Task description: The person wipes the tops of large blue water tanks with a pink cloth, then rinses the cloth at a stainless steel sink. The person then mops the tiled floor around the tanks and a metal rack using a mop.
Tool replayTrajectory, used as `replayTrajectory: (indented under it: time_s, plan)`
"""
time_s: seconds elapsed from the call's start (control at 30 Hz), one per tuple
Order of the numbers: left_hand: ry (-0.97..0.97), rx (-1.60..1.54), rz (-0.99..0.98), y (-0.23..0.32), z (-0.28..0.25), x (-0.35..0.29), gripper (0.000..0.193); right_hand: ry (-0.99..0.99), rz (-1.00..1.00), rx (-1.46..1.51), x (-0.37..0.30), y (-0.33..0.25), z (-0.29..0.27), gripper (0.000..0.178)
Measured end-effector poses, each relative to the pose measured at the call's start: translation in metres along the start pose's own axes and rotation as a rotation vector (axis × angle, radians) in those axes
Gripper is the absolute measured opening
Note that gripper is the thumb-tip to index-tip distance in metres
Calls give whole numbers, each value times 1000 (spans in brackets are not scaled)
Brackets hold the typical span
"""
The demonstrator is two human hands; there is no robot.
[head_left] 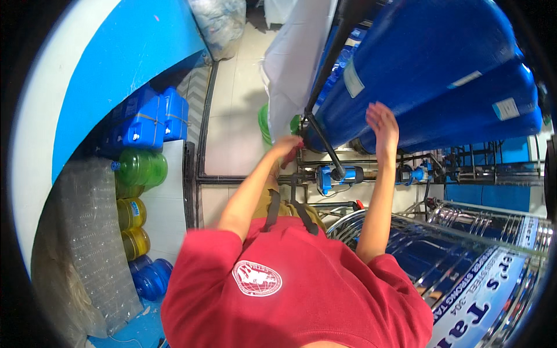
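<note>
My left hand (pixel 285 145) reaches forward beside a black pipe frame, its fingers curled and slightly blurred. A dark red, crumpled cloth (pixel 292 155) hangs at those fingers, partly hidden by the hand. My right hand (pixel 383 129) is raised, open, with its fingers stretched upward. It is in front of the tall blue cylindrical tanks (pixel 406 58); whether it touches them I cannot tell. Below and between my arms, a blue pump (pixel 332 178) sits on the dark piping. A white sheet (pixel 293 64) hangs just beyond my left hand, with a green round container (pixel 264 123) partly behind it.
Shiny steel tanks (pixel 458 261) stand close at my right. To the left are green jugs (pixel 142 168), yellow jugs (pixel 132 213), blue jugs (pixel 154 278) and blue square containers (pixel 142 122). A dark pipe (pixel 206 122) runs along the tiled floor (pixel 229 139). A plastic bag (pixel 217 26) stands farther ahead.
</note>
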State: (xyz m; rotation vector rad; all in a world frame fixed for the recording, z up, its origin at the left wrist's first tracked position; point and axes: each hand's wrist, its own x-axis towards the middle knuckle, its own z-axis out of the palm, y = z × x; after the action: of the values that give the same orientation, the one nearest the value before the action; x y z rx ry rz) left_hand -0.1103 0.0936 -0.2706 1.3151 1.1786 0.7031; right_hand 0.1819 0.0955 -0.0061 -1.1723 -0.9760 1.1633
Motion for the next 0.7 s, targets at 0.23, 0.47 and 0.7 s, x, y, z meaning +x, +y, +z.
replayTrajectory:
  time_s: [0.23,0.47,0.7]
  plan:
    - [561,-465,-379,-132,25,-115,20,-429,657,98,-34,137,-6,40]
    - [475,-610,-564,-201,34,-155,22,-384,1044,35,-58,345,53,36]
    - [266,-464,-641,-359,86,-188,22,-520,1133,-623,-69,621,53,34]
